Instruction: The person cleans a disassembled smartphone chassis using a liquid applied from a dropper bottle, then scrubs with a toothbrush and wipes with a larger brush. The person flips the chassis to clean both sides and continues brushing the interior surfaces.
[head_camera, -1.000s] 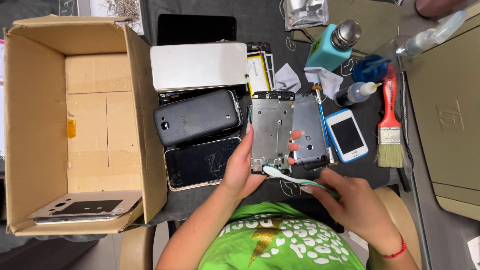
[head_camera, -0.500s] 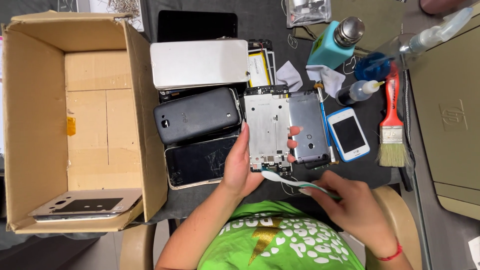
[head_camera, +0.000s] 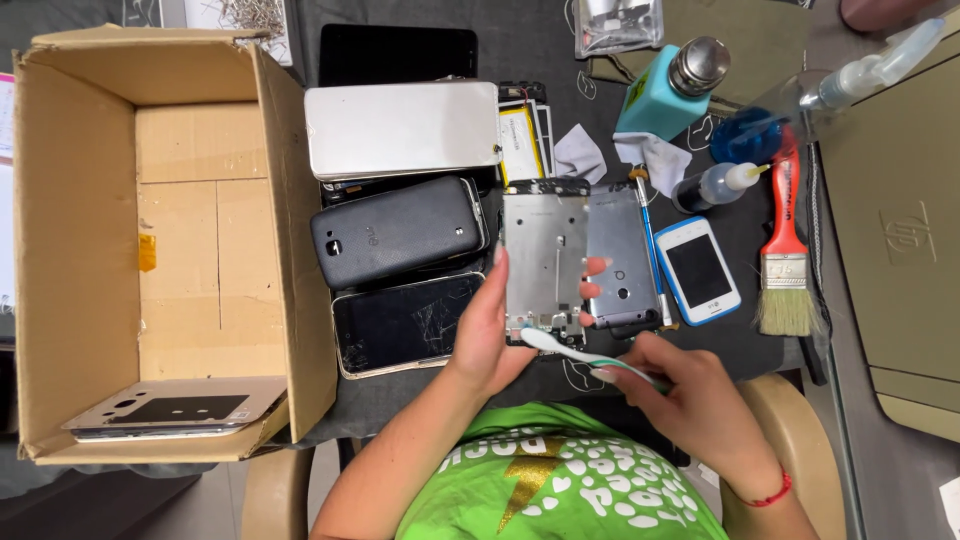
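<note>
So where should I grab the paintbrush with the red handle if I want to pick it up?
Grab the paintbrush by its long red handle, probably around the middle. Come from above: it lies flat on the dark mat, bristles pointing toward the person. The handle's upper end runs close to a blue bottle, so the middle looks freer, and the bristles stay clean.

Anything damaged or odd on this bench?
Yes. The dark phone lying nearest the cardboard box has a cracked screen, with a web of cracks towards its right end. The left hand holds a bare metal phone frame, stripped of its screen, while the right hand holds a toothbrush to its lower edge.
</note>
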